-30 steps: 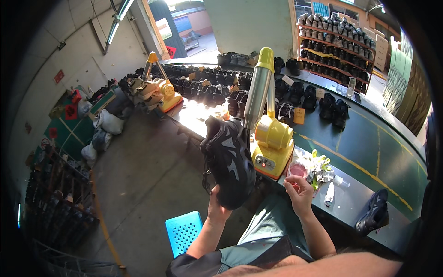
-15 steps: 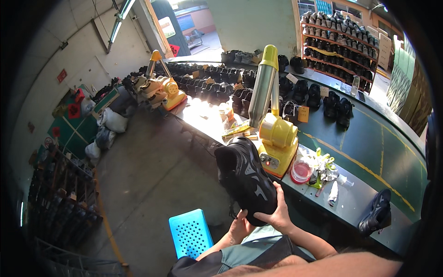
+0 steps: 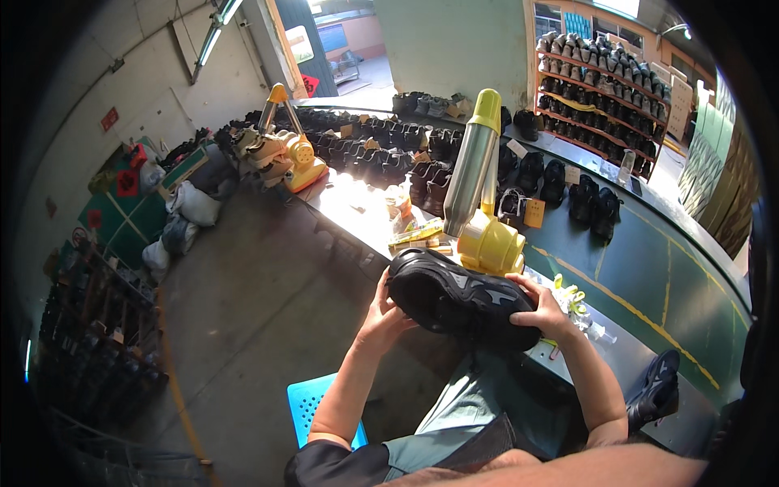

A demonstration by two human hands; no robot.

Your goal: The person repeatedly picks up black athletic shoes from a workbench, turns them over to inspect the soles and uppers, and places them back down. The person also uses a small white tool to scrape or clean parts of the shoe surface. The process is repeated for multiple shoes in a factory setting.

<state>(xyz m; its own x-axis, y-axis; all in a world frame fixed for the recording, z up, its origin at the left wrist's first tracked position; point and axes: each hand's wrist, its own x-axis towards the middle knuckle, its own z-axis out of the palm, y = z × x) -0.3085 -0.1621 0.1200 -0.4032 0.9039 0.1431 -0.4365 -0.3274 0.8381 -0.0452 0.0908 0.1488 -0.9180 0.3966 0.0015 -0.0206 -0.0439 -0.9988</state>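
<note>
Labels first: an orange tag (image 3: 533,213) stands by the shoes on the green table (image 3: 604,268) and a white tag (image 3: 517,148) lies farther back; any print on them is too small to read from where I stand. A red sheet (image 3: 310,85) at the back carries a dark mark, and a small red sign (image 3: 109,119) hangs on the left. The black shoe (image 3: 462,296) bears pale grey shapes on its side. Surroundings: a yellow machine (image 3: 491,243) with a steel tube (image 3: 471,183) stands just beyond this shoe, which blocks my view of the machine's lower part. A rack (image 3: 600,75) of shoes fills the rear; a loose shoe (image 3: 656,390) sits on the metal bench to the right. A blue stool (image 3: 304,406) shows partly behind the left forearm (image 3: 345,398). Position: the black shoe is held sideways above the person's lap (image 3: 454,406). The left hand (image 3: 388,316) grips its left end; the right hand (image 3: 545,308) grips its right end, thumb pressed against it.
</note>
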